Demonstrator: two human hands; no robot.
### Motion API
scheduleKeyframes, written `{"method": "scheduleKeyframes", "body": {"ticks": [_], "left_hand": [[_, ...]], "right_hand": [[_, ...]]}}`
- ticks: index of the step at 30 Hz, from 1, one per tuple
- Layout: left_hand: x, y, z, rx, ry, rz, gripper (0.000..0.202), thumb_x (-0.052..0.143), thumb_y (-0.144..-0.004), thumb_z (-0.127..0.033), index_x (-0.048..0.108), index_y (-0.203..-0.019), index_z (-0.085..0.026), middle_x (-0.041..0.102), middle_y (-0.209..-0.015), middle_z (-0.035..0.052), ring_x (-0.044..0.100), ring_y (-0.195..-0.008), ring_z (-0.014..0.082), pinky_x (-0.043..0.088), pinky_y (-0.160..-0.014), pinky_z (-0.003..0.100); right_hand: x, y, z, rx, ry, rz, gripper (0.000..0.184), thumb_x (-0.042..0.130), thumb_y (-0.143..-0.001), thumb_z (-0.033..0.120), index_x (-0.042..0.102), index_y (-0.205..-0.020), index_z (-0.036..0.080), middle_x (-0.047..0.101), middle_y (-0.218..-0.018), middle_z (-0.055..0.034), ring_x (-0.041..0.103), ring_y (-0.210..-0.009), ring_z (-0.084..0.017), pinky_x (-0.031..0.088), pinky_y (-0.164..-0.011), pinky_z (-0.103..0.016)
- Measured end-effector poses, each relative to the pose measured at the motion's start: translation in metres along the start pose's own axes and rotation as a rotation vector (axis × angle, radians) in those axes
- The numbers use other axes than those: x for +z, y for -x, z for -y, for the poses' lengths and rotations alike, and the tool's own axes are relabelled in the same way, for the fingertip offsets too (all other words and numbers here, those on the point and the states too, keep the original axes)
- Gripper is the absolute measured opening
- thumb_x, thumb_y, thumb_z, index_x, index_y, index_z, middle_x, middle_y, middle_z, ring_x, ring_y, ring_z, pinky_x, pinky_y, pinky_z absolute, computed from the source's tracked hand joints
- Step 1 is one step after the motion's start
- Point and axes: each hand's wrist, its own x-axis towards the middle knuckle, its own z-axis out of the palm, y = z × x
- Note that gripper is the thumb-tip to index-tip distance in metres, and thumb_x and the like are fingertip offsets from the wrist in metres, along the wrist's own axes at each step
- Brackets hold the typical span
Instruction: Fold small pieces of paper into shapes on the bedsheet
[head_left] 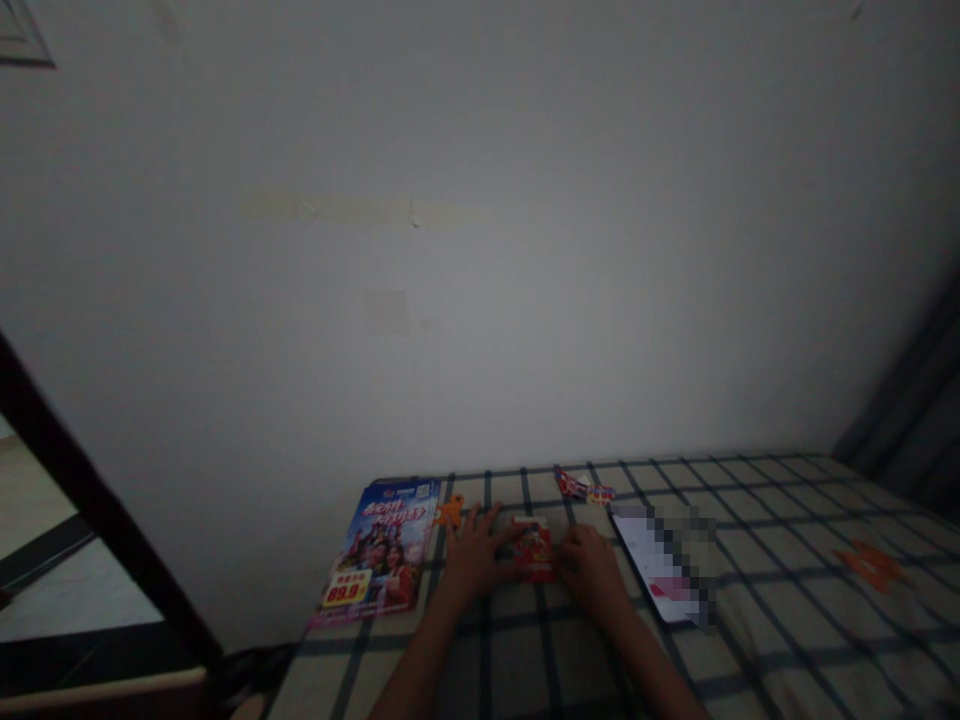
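Note:
A small red printed piece of paper point(533, 552) lies on the checked bedsheet between my hands. My left hand point(474, 553) rests at its left side, fingers spread, with the thumb side reaching the paper's edge. At the right edge, the bent fingers of my right hand point(590, 563) are drawn together on the paper; their tips are dim and partly hidden. Just beyond my left hand sits an orange cut-out shape point(450, 510). To the left lies a blue and pink printed leaflet point(386, 545).
A phone or tablet point(654, 565) with a lit, partly blurred screen lies right of my right hand. Printed scraps point(583, 487) lie farther back. Another orange piece point(870, 565) is at far right. A pale wall point(525, 300) rises behind the checked bedsheet point(780, 520).

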Motion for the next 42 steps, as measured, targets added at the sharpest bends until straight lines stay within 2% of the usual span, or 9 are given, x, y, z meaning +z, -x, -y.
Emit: {"method": "scheduleKeyframes", "body": {"ticks": [5, 13, 20, 25, 32, 38, 42], "left_hand": [[-0.003, 0.000, -0.001, -0.008, -0.002, 0.040, 0.073, 0.053, -0.072, -0.084, 0.038, -0.140, -0.061, 0.023, -0.165, -0.0071, 0.010, -0.151, 0.0429, -0.001, -0.111, 0.078], [0.001, -0.001, 0.003, 0.003, -0.005, 0.030, 0.073, 0.054, -0.072, -0.083, 0.039, -0.140, -0.060, 0.023, -0.165, -0.0061, 0.011, -0.151, 0.0436, -0.002, -0.111, 0.078], [0.004, -0.002, 0.004, -0.002, -0.017, 0.028, 0.075, 0.055, -0.071, -0.084, 0.039, -0.140, -0.060, 0.022, -0.165, -0.0069, 0.011, -0.151, 0.0439, -0.001, -0.112, 0.077], [0.004, -0.002, 0.004, -0.002, -0.015, 0.027, 0.075, 0.056, -0.072, -0.083, 0.038, -0.141, -0.060, 0.022, -0.165, -0.0056, 0.010, -0.151, 0.0438, 0.000, -0.112, 0.077], [0.002, -0.003, 0.004, 0.000, -0.016, 0.042, 0.074, 0.056, -0.073, -0.082, 0.038, -0.141, -0.059, 0.021, -0.166, -0.0053, 0.010, -0.151, 0.0433, 0.000, -0.112, 0.076], [0.004, -0.004, 0.005, 0.004, -0.024, 0.035, 0.073, 0.056, -0.072, -0.082, 0.037, -0.140, -0.061, 0.022, -0.165, -0.0055, 0.011, -0.151, 0.0431, 0.000, -0.111, 0.078], [0.006, -0.005, 0.006, 0.008, -0.015, 0.034, 0.073, 0.056, -0.072, -0.081, 0.038, -0.140, -0.061, 0.022, -0.165, -0.0056, 0.010, -0.151, 0.0435, -0.001, -0.111, 0.078]], "right_hand": [[0.004, 0.010, -0.004, -0.007, -0.043, 0.007, 0.012, 0.064, -0.084, 0.023, 0.075, -0.085, 0.027, 0.067, -0.106, -0.0051, 0.055, -0.110, -0.024, 0.038, -0.094, -0.035], [0.002, 0.010, -0.008, -0.054, -0.123, 0.022, 0.010, 0.067, -0.082, 0.021, 0.075, -0.083, 0.027, 0.067, -0.103, -0.0042, 0.057, -0.108, -0.023, 0.041, -0.091, -0.032], [0.006, 0.011, -0.016, -0.057, -0.182, 0.025, 0.012, 0.067, -0.078, 0.020, 0.076, -0.084, 0.027, 0.068, -0.107, -0.0054, 0.058, -0.110, -0.025, 0.043, -0.094, -0.035], [0.014, 0.010, -0.023, -0.054, -0.276, -0.001, 0.010, 0.067, -0.081, 0.028, 0.077, -0.085, 0.027, 0.069, -0.104, -0.0057, 0.058, -0.107, -0.026, 0.044, -0.094, -0.038], [0.017, 0.005, -0.015, -0.043, -0.174, -0.067, 0.012, 0.065, -0.085, 0.029, 0.076, -0.089, 0.027, 0.068, -0.105, -0.0061, 0.058, -0.108, -0.025, 0.044, -0.094, -0.036], [0.012, -0.013, -0.006, -0.001, -0.099, -0.123, 0.012, 0.064, -0.087, 0.027, 0.076, -0.088, 0.025, 0.068, -0.101, -0.0062, 0.058, -0.105, -0.023, 0.042, -0.093, -0.033], [0.008, -0.026, -0.004, 0.009, -0.054, -0.105, 0.014, 0.063, -0.089, 0.031, 0.076, -0.091, 0.027, 0.068, -0.106, -0.0061, 0.057, -0.110, -0.023, 0.041, -0.094, -0.033]]}}
